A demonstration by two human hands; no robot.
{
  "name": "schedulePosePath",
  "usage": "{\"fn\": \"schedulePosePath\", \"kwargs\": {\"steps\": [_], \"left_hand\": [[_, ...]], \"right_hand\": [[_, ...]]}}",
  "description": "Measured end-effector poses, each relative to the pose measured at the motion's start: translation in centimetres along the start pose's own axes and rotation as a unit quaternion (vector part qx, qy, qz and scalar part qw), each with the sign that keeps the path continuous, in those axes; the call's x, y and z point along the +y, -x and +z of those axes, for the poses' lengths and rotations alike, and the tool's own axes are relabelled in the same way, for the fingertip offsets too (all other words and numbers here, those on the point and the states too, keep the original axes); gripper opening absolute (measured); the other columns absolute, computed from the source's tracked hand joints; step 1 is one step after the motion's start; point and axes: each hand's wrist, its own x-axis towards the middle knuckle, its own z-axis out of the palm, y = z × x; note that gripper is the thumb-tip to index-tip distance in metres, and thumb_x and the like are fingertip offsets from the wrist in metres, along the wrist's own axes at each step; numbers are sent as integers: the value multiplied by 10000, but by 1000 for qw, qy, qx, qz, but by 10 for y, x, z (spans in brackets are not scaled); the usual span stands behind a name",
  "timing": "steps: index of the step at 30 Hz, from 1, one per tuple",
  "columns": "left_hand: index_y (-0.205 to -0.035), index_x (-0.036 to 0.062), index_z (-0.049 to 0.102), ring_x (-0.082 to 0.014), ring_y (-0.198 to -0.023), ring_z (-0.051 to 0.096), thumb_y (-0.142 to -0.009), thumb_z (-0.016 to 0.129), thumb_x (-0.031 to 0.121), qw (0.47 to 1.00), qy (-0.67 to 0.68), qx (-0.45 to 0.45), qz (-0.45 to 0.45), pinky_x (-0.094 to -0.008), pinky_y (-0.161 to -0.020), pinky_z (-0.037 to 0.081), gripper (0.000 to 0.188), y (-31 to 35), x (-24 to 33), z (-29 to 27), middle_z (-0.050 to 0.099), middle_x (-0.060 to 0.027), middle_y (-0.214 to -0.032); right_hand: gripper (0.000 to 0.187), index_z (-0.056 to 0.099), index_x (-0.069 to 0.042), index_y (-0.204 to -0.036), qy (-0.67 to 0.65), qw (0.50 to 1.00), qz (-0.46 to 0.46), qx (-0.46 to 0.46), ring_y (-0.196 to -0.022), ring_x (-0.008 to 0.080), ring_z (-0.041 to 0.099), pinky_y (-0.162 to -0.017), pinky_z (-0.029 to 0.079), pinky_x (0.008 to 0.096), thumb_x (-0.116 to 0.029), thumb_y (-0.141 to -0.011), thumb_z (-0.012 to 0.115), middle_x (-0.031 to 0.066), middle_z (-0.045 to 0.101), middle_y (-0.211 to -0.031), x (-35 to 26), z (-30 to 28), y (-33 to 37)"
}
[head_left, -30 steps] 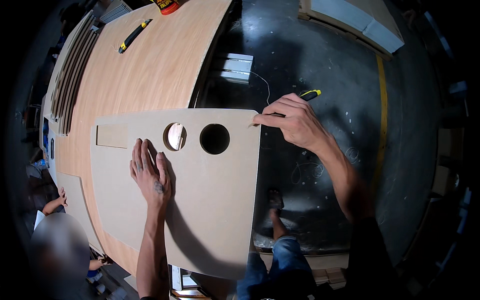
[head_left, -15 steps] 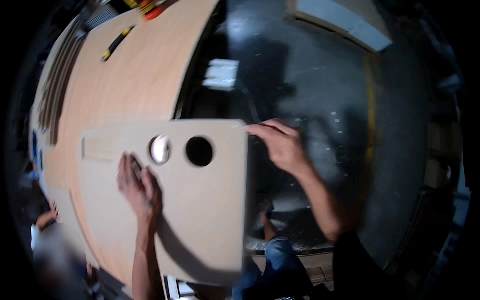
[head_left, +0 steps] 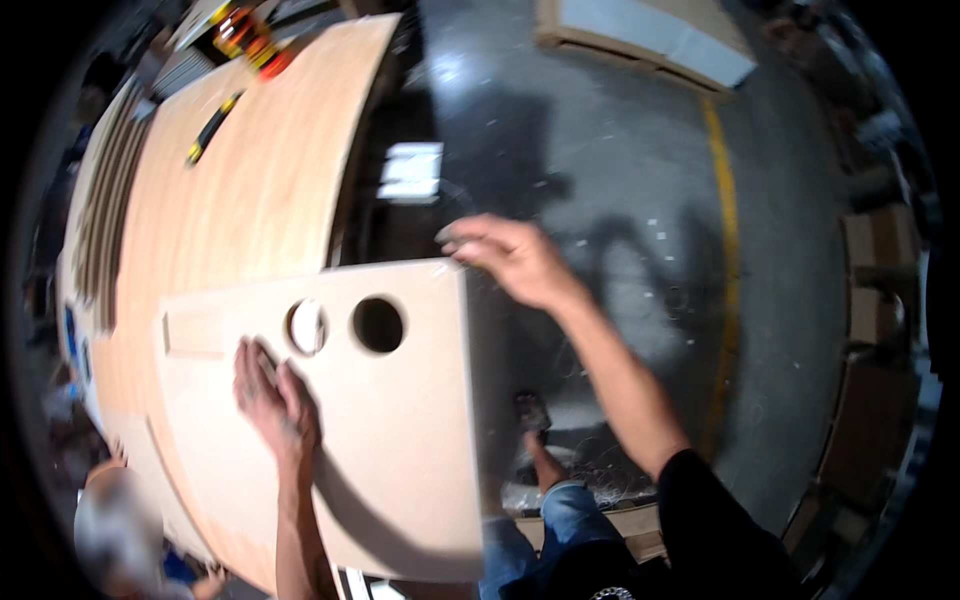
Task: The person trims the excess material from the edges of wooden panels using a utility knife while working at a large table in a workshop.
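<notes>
A pale wooden panel (head_left: 400,440) with two round holes and a shallow rectangular recess lies on a larger wood-topped work surface. On the panel, just below and left of the holes, my left hand (head_left: 272,400) rests with its fingers stretched out and its thumb apart. My right hand (head_left: 515,258) hovers at the panel's far right corner. Its fingertips are pinched together; a small dark bit shows at their tips, too small to name. One hole (head_left: 378,325) looks dark, while the other (head_left: 306,327) shows something bright beneath.
A yellow-and-black utility knife (head_left: 213,130) and an orange-and-yellow bottle (head_left: 250,42) are on the far worktop. Stacked boards (head_left: 105,200) line the left side. Another person (head_left: 120,520) is at lower left. Rightward, the floor bears a yellow line (head_left: 728,260); a large carton (head_left: 650,40) stands farther off.
My right hand has risen slightly and moved left, over the panel's far right corner. My left hand stays flat on the panel. The whole view has shifted a little.
</notes>
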Motion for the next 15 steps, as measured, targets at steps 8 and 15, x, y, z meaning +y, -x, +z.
{"fn": "schedulePosePath", "kwargs": {"steps": [8, 15], "left_hand": [[-1398, 30, 431, -310, -1389, 327, -997, 463, 308, 998, -35, -21, -39, -475, -1134, 188, 489, 4, -23, -13, 386, -165, -1483], [-1400, 14, 430, -317, -1382, 338, -995, 466, 289, 999, -37, -13, -25, -466, -1131, 202, 491, 6, -17, -10, 407, -172, -1471]], "right_hand": [[191, 655, -2, -1089, 128, 973, -118, -153, -915, 175, 660, -812, 506, 291, -8, -913, 580, 101, 707, -1018, -3, 16, -36], [191, 657, -5, -1041, 177, 965, -182, -65, -842, 238, 657, -752, 511, 316, 40, -892, 546, 113, 685, -959, -2, 16, -15]]}}
